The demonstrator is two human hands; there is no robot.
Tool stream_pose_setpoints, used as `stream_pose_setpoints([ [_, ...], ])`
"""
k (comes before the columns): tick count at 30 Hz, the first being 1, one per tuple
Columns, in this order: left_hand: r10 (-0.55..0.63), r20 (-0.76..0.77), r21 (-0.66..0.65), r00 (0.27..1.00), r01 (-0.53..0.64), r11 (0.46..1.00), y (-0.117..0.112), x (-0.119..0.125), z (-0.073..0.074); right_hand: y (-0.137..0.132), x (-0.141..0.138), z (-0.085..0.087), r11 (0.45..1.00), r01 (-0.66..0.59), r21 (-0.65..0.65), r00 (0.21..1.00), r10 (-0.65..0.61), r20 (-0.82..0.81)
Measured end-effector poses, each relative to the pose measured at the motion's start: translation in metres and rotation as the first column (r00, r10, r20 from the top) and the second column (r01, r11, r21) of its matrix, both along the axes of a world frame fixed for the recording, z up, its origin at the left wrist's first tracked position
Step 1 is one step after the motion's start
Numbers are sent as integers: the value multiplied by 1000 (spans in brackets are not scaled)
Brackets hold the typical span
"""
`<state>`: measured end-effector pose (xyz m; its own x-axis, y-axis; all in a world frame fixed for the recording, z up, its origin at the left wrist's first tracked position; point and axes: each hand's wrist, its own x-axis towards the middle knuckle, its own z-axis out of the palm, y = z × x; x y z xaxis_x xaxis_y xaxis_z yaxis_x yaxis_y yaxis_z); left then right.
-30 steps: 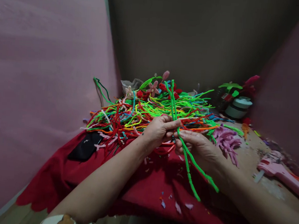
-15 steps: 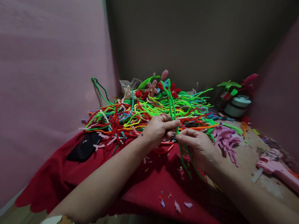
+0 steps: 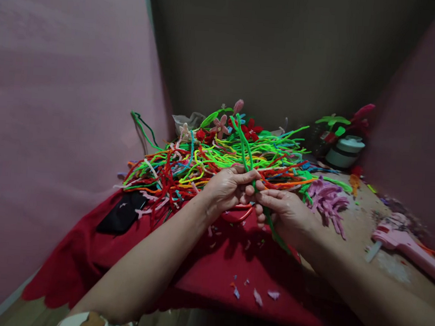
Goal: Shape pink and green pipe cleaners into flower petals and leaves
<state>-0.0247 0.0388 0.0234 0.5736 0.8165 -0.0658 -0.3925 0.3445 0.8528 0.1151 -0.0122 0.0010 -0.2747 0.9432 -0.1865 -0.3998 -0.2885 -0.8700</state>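
Observation:
Green pipe cleaners (image 3: 245, 146) cross between my two hands above the red cloth. My left hand (image 3: 228, 186) pinches them near their middle, and their upper ends stick up in a narrow V. Close beside it, my right hand (image 3: 283, 207) grips the same stems a little lower, fingertips almost touching the left ones. The lower ends (image 3: 278, 239) hang down past the right palm, partly hidden by it. Behind the hands spreads a heap of loose pipe cleaners (image 3: 210, 158) in green, red, yellow and orange.
A black phone (image 3: 121, 213) lies on the red cloth (image 3: 209, 276) at left. Purple pipe-cleaner pieces (image 3: 328, 200) and a pink glue gun (image 3: 402, 240) lie at right. Behind them stands a pale jar (image 3: 345, 152). Fuzzy flowers (image 3: 250, 129) rise at the back; scraps (image 3: 258, 297) dot the cloth.
My hands have drawn closer together on the green pipe cleaners. The lower ends, spread apart before, now hang close together, and the upper ends lean slightly further left.

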Motion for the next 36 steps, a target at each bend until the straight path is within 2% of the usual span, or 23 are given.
stream_pose_setpoints([
  [3,11,33,11,999,-11,1000,-2,0,2,-4,0,0,998,-41,-54,999,41,2],
  [10,132,169,54,977,-142,988,4,-8,8,-23,4,-11,998,-45,-46,992,50,116],
  [17,231,218,45,948,-246,968,12,-15,12,-38,4,-10,999,-22,-44,990,28,139],
  [20,221,231,32,948,-235,972,13,-16,11,-41,4,-11,997,-19,-77,990,29,141],
  [27,192,236,56,953,-210,976,14,-17,11,-45,6,-12,998,-62,17,994,60,90],
  [36,195,258,13,946,-206,979,13,-17,12,-45,5,-11,999,-52,8,991,51,125],
])
